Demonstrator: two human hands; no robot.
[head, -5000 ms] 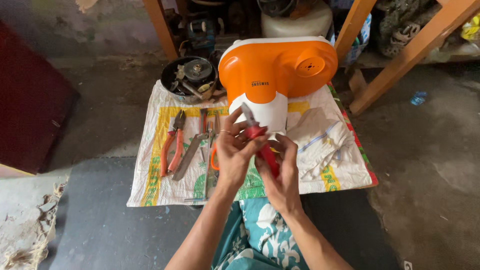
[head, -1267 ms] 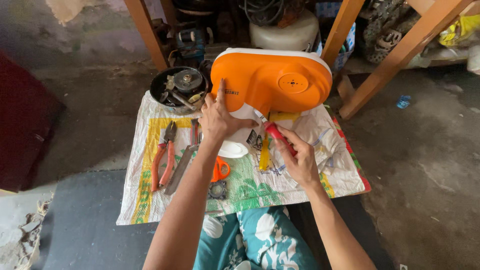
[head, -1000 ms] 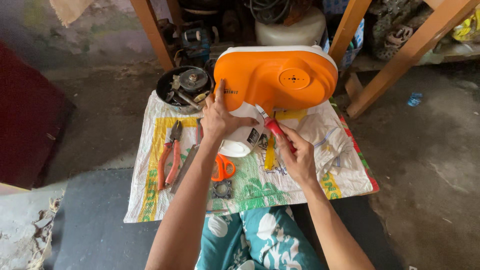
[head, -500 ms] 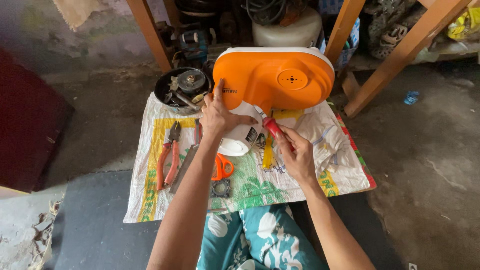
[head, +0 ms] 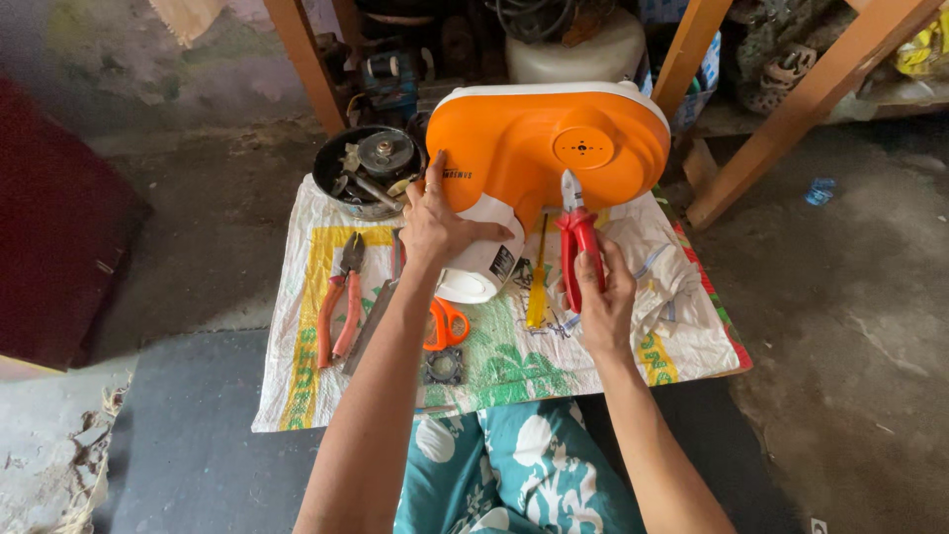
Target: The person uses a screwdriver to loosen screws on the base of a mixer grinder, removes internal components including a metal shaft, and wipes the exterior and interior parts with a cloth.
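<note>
Gripping the red-handled pliers (head: 578, 247) in our right hand (head: 605, 302), left hand (head: 440, 225) spread on the orange housing (head: 534, 148); we risk the tip slipping and gouging plastic.

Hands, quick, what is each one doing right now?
Left hand: open, fingers spread, pressed flat on the orange and white appliance.
Right hand: closed around the red-handled pliers, whose tip points at the appliance.
</note>
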